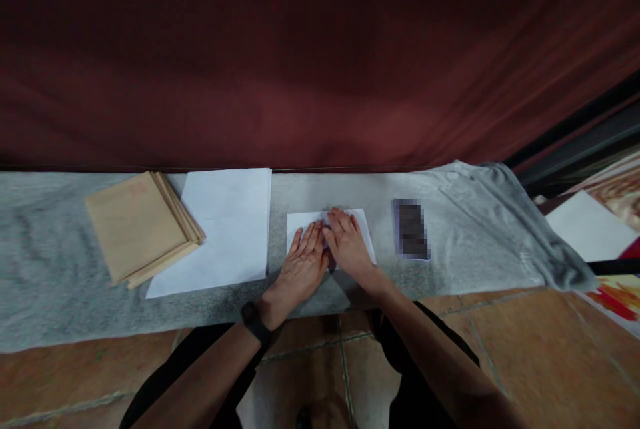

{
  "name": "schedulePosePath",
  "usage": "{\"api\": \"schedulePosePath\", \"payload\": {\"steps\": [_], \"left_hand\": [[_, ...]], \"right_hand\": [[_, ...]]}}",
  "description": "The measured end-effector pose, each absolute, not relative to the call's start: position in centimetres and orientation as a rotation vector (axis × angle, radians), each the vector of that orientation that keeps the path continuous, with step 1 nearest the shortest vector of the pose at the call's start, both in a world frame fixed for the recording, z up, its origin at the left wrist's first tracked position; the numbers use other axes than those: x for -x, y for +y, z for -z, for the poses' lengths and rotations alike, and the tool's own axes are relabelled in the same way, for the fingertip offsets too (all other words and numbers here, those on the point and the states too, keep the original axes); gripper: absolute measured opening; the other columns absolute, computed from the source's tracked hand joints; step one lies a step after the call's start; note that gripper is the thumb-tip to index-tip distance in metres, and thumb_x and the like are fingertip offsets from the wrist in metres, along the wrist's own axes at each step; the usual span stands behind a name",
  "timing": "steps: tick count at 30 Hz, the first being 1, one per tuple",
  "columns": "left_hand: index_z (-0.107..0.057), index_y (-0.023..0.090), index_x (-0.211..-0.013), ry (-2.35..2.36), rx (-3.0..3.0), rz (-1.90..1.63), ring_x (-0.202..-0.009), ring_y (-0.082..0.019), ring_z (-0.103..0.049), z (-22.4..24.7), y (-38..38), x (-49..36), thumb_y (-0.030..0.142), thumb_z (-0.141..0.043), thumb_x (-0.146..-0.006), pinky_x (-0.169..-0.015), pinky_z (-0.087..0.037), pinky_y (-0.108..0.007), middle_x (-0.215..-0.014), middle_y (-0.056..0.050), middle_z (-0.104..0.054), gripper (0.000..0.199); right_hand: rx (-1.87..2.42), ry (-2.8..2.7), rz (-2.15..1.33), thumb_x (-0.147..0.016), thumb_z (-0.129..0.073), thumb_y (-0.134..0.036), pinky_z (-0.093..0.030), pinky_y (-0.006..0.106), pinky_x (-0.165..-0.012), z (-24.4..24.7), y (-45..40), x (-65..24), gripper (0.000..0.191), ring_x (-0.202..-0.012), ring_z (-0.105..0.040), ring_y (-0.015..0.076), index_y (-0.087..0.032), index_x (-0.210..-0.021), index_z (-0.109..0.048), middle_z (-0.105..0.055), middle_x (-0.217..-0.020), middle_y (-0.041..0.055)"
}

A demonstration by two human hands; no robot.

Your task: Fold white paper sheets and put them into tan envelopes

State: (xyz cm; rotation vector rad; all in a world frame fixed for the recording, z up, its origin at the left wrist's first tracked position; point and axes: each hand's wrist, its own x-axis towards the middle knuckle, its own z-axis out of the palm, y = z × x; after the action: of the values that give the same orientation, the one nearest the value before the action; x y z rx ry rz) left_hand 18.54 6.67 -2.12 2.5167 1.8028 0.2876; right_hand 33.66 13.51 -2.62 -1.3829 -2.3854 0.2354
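Note:
Both of my hands lie flat on a small white sheet of paper [367,229], which looks folded, on the grey cloth. My left hand [306,257], with a black band at the wrist, presses on its left half with fingers stretched out. Close beside it, my right hand [349,246] rests on the right half, fingers extended and pointing away from me. The fingertips of the two hands nearly meet. Much of the sheet is hidden under them.
A stack of white paper [230,229] lies left of my hands, with several brown envelopes [137,226] partly over it. A phone-shaped dark rectangle, blurred out [413,229], lies to the right. Grey cloth [470,229] covers the narrow bench; a dark red curtain [320,82] hangs behind.

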Motion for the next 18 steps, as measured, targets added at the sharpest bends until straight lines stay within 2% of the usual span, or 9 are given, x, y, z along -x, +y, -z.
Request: {"api": "schedulePosePath", "payload": {"steps": [3,6,11,18], "left_hand": [[-0.041,0.002,-0.154,1.871,-2.503,-0.335,-0.158,-0.029,-0.029,2.8,7.2,-19.6,0.02,-0.035,-0.102,-0.13,-0.024,-0.053,-0.164,-0.022,-0.041,0.056],[-0.039,0.002,-0.156,1.934,-2.465,-0.385,-0.158,-0.029,-0.026,3.2,7.5,-19.7,0.022,-0.033,-0.103,-0.13,-0.024,-0.053,-0.165,-0.021,-0.038,0.057],[-0.036,-0.003,-0.157,2.036,-2.394,-0.42,-0.158,-0.032,-0.026,3.7,8.1,-18.3,0.03,-0.031,-0.105,-0.129,-0.027,-0.053,-0.166,-0.024,-0.034,0.061],[-0.036,-0.001,-0.158,2.095,-2.318,-0.435,-0.157,-0.033,-0.029,3.9,8.6,-17.3,0.037,-0.031,-0.106,-0.128,-0.027,-0.055,-0.166,-0.024,-0.034,0.064]], "right_hand": [[1.357,-2.445,-0.253,-0.112,-0.03,-0.036,-0.024,0.045,-0.128,3.3,12.4,-33.6,0.053,-0.153,-0.038,0.0246,-0.01,-0.155,-0.047,-0.045,-0.163,0.0137],[1.402,-2.436,-0.179,-0.111,-0.034,-0.038,-0.024,0.047,-0.128,3.8,12.4,-34.4,0.056,-0.155,-0.034,0.0267,-0.01,-0.159,-0.041,-0.042,-0.165,0.015],[1.465,-2.376,-0.07,-0.11,-0.038,-0.041,-0.027,0.048,-0.127,4.5,12.8,-35.7,0.06,-0.154,-0.036,0.0288,-0.008,-0.16,-0.037,-0.041,-0.165,0.0165],[1.537,-2.339,0.0,-0.11,-0.039,-0.045,-0.028,0.05,-0.126,4.7,12.3,-36.8,0.065,-0.153,-0.037,0.0319,-0.004,-0.159,-0.038,-0.041,-0.164,0.02]]}}
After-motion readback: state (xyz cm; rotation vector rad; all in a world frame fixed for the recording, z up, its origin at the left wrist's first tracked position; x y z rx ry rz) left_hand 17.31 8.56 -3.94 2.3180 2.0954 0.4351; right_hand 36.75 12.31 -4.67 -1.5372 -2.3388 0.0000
